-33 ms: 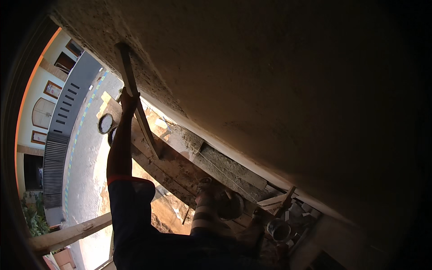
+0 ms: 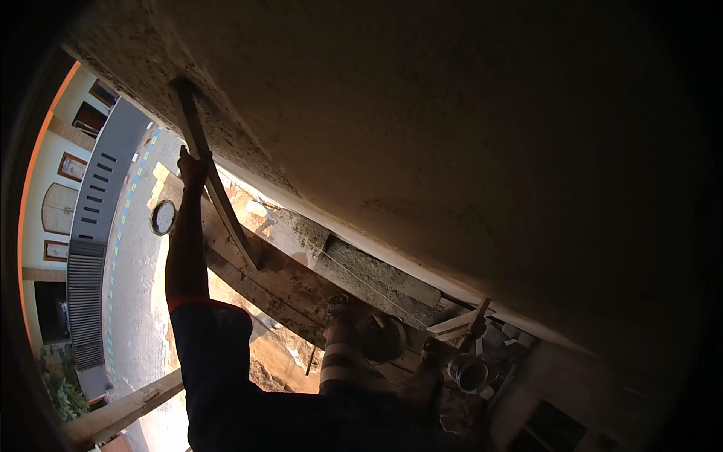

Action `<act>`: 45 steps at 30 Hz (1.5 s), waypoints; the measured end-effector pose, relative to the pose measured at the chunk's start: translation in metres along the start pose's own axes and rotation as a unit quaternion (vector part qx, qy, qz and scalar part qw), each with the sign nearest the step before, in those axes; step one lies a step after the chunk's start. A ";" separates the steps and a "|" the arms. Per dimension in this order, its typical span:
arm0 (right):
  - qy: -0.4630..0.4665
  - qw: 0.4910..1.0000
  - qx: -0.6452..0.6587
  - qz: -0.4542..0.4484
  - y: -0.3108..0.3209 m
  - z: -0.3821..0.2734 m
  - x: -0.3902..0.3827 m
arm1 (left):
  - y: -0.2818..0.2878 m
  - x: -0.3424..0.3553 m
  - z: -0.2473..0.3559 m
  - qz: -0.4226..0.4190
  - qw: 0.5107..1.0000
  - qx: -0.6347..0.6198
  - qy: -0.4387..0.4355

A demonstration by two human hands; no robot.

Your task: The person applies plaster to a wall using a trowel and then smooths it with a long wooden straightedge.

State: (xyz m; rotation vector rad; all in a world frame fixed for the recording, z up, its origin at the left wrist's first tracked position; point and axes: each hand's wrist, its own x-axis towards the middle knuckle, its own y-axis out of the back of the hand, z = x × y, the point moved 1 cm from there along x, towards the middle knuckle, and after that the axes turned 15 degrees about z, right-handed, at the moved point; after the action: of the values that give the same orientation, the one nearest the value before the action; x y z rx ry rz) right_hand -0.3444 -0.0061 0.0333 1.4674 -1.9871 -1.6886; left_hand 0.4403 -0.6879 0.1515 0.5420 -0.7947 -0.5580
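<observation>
While your left arm reached forward and up, nearly straight, your left hand (image 2: 194, 167) was wrapped around a long bar (image 2: 218, 190), a little above its middle. Bar slanted through the fist and ran past the fingers both ways: upper end at the wall (image 2: 422, 151), lower end over the planks (image 2: 279, 264). Right fingers: could not tell. Count: one bar; three round containers (image 2: 468, 374) visible, two near your two feet (image 2: 338, 303).

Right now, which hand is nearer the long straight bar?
Left: the left hand grips the long straight bar partway along; the right hand cannot be made out.
</observation>
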 end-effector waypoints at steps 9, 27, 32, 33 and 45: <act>0.012 0.974 0.055 0.221 -0.005 -0.033 -0.082 | -0.064 0.097 -0.026 -0.090 0.963 -0.255 0.003; 0.127 0.973 0.148 -0.124 -0.050 -0.298 0.069 | 0.271 -0.131 0.189 -0.019 0.952 -0.297 -0.067; -0.120 0.887 0.350 -0.277 -0.083 -0.343 0.055 | 0.356 -0.168 0.218 -0.047 0.909 -0.399 -0.111; -0.171 0.858 0.385 -0.295 -0.082 -0.342 0.048 | 0.364 -0.175 0.216 -0.035 0.898 -0.429 -0.092; -0.172 0.542 0.822 0.016 -0.100 -0.149 0.059 | 0.307 -0.259 0.248 -0.296 0.622 -0.707 0.163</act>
State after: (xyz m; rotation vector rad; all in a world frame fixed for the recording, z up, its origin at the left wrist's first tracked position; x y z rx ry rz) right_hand -0.2208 -0.1381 -0.0223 1.0200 -3.9174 0.7270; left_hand 0.1777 -0.3564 0.3610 -0.6381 0.3739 -1.4309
